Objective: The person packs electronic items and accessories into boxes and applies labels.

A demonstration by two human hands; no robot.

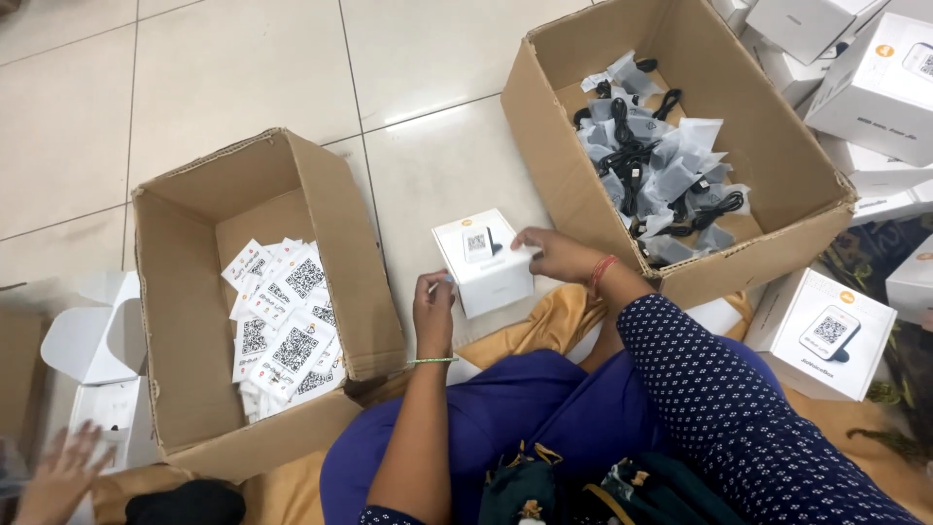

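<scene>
A small white cube-shaped box (483, 262) with a printed code square on top sits on the floor in front of my knees. My left hand (433, 309) grips its near left corner. My right hand (559, 255) rests on its right side, fingers curled over the top edge. A red thread band circles my right wrist and a thin green one my left.
A cardboard box (321, 233) on the left holds several white code cards (284, 326). A larger cardboard box (777, 185) at right holds several bagged black cables (661, 156). White boxes (821, 331) are stacked at right. Another person's hand (60, 476) and an open white box (92, 340) are at bottom left.
</scene>
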